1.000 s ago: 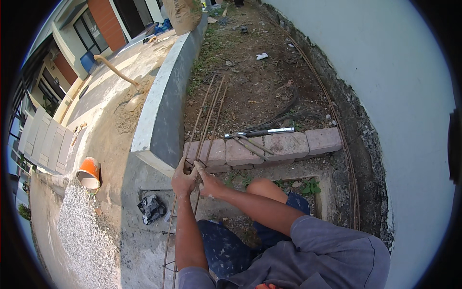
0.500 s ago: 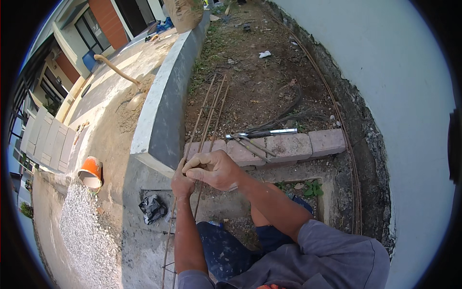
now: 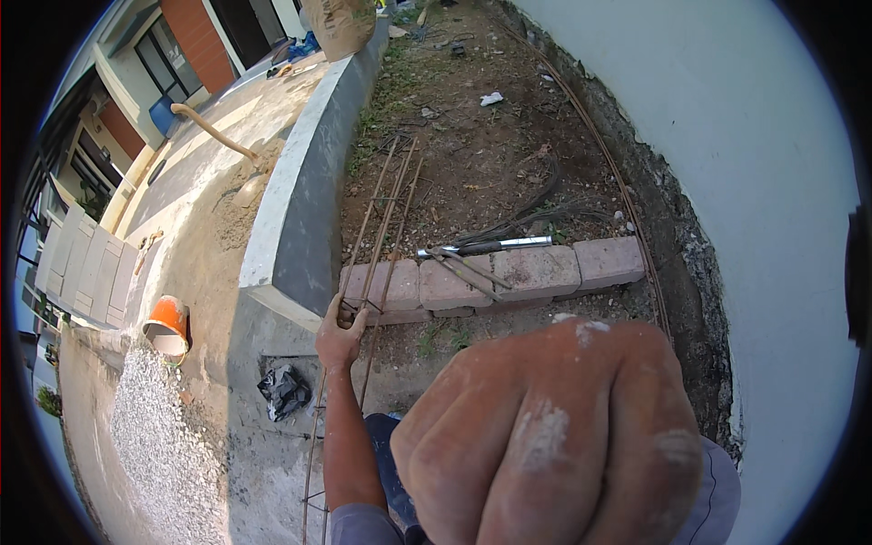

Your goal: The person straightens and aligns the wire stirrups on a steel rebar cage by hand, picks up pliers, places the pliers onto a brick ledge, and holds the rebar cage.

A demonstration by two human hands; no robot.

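A long narrow frame of thin rusty reinforcing bars (image 3: 388, 213), tied with cross pieces, runs from the dirt over a row of pinkish blocks and down past my left side. My left hand (image 3: 338, 343) grips it near the blocks, thumb and fingers curled around a bar at a cross piece. Close in front of the camera, my right hand (image 3: 554, 436) is a closed fist, knuckles up, with whitish dust on the skin. Whatever its fingers hold, if anything, is hidden. On the blocks (image 3: 538, 272) lie a silver-and-black tubular tool (image 3: 490, 246) and several short rods (image 3: 468, 277).
A low grey wall (image 3: 300, 186) stands left of the bars, and a tall white wall (image 3: 745, 182) rises at right. Dark wire (image 3: 545, 216) lies on the dirt. Further left are an orange bucket (image 3: 167, 325), gravel (image 3: 163, 427) and a black plastic bag (image 3: 283, 392).
My right hand has left my left hand at the bars and come up close to the camera, now closed. My left hand stays at the bars.
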